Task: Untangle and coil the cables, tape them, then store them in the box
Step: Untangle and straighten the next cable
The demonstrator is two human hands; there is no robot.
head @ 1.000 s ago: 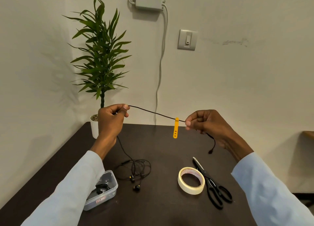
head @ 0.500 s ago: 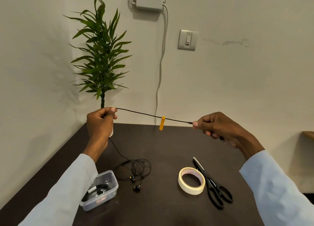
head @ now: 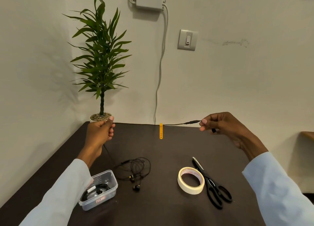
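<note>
One black cable (head: pixel 176 124) (one orange tie (head: pixel 160 131) hanging from it) is held taut above the tabletop (head: pixel 166 151), pinched by the right hand (head: pixel 220 126) and gripped by the left hand (head: pixel 100 132); one box (head: pixel 100 190), one tape roll (head: pixel 191 180), one scissors (head: pixel 212 185).

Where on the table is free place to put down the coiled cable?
Bare table lies between the tangled earphones and the tape roll, also the near edge. Crowded: the box beside the earphones, and the scissors against the tape.
</note>
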